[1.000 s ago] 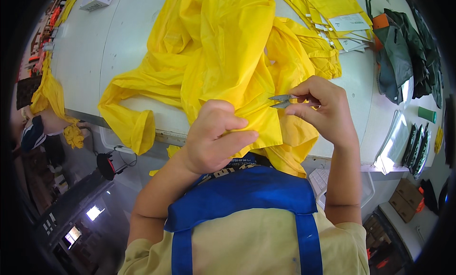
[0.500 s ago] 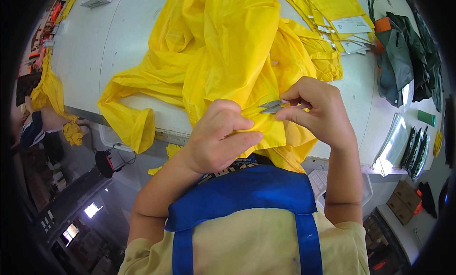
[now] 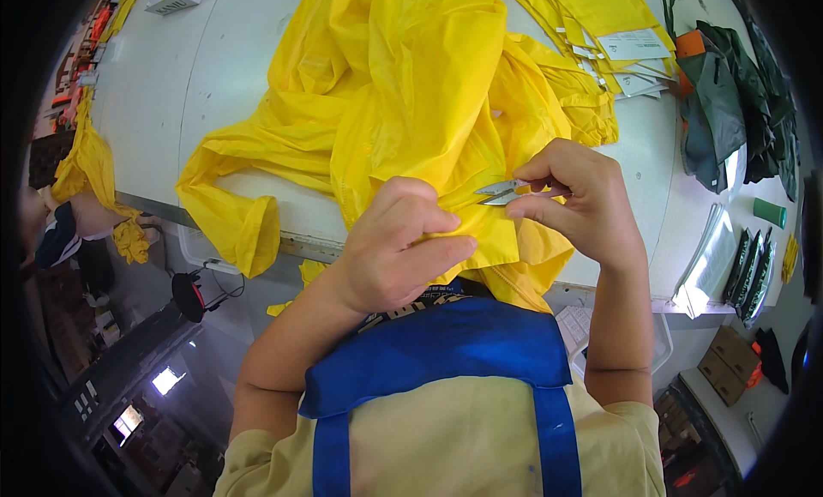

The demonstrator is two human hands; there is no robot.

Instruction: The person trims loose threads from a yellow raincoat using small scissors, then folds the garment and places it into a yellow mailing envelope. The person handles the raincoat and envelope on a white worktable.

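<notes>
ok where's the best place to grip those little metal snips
Probably best at the handle end, from the right, thumb and fingers on opposite sides. The snips point their parted blades left, over the yellow garment, so the handle end faces away from the cutting edges; the right hand holds them there.

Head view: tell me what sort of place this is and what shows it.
Probably a garment workshop: a yellow garment spreads over a long pale table, small snips are held at its cloth, and more yellow pieces lie layered with white cards.
</notes>
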